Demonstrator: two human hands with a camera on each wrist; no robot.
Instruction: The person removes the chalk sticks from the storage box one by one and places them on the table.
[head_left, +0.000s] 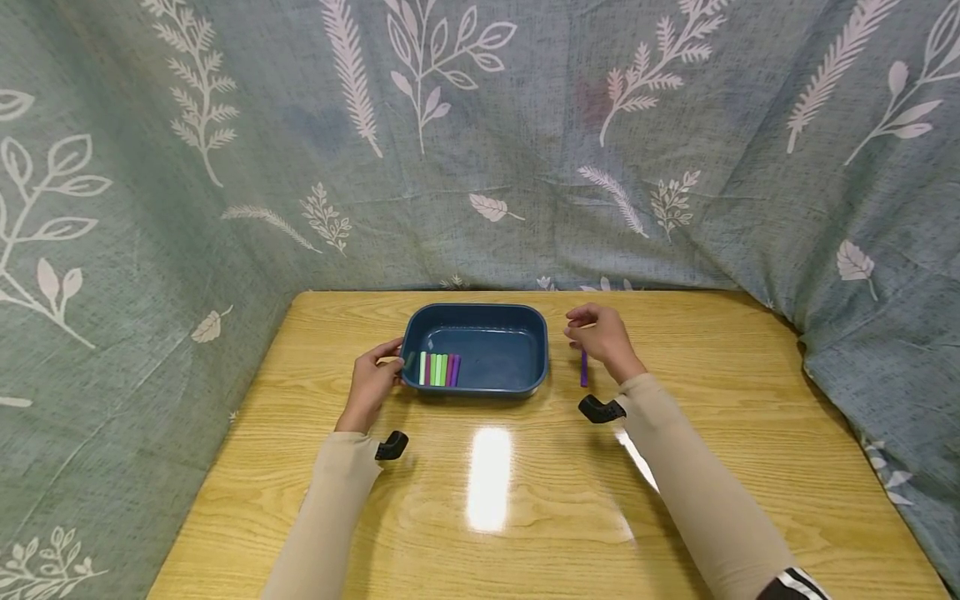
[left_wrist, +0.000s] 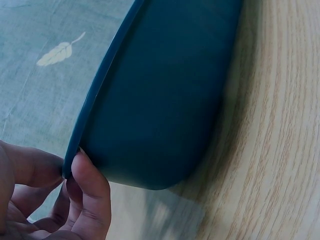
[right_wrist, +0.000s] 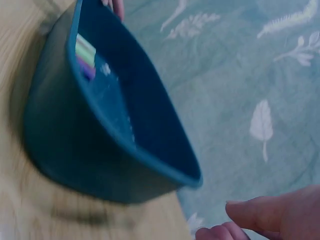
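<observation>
A dark blue rectangular tub (head_left: 482, 391) stands on the table, and my left hand (head_left: 367, 385) pinches its left rim between thumb and fingers. In the left wrist view the thumb and a finger (left_wrist: 92, 187) meet over that rim. Inside the tub, several short coloured sticks (head_left: 439, 370), pale green, green, magenta and purple, lie side by side at the left. My right hand (head_left: 602, 340) is right of the tub, its fingers bent. A purple stick (head_left: 584, 372) shows just below it, its upper end hidden by the hand. Whether the fingertips hold anything is unclear.
The wooden table (head_left: 540, 500) reaches back to a grey-blue curtain (head_left: 480, 167) with white leaf prints, which also hangs at both sides. Black wrist mounts (head_left: 600, 409) stick out from the sleeves.
</observation>
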